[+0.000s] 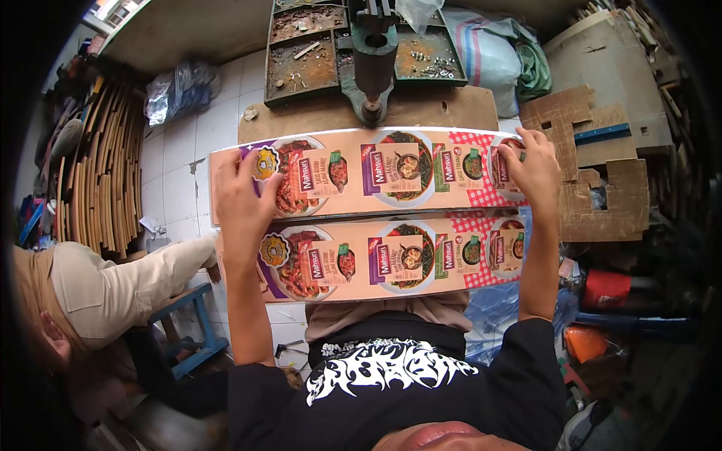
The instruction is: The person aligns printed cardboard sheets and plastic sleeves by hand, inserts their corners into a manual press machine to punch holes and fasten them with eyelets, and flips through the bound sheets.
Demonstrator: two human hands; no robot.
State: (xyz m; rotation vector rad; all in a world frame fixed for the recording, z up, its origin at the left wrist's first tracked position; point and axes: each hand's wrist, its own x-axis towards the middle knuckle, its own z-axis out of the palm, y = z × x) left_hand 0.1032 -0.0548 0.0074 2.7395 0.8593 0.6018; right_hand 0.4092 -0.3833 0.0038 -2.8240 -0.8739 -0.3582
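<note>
The long peach printed panel (347, 197) spans the space between the two hands, at the near side of the brown wooden desk (301, 110), partly over it. A second, matching panel (353, 282) lies just nearer the body. Both repeat "Mahsuri" in white on purple labels, beside pictures of sauce packs and plated dishes, with red-and-white check toward the right. One green label seems to read "Saus Tiram", though the smaller print is too fine to be sure. A yellow round badge sits near the left end of each.

The left hand (244, 192) grasps the upper panel's left end, thumb spread across the print; the right hand (534, 165) grasps its right end, fingers at the top edge. Their undersides are hidden.

Beyond the panels stands a dark green metal press (374, 68), flanked by compartmented trays (336, 75) of small metal bits. White jagged lettering on the black shirt (451, 406) is hard to read.

White tiles (174, 174) show at left, near stacked brown boards (98, 173), a blue stool (201, 319) and another person's beige trousers (113, 289). At right are a striped white sack (485, 60) and cut brown sheets (602, 195).
</note>
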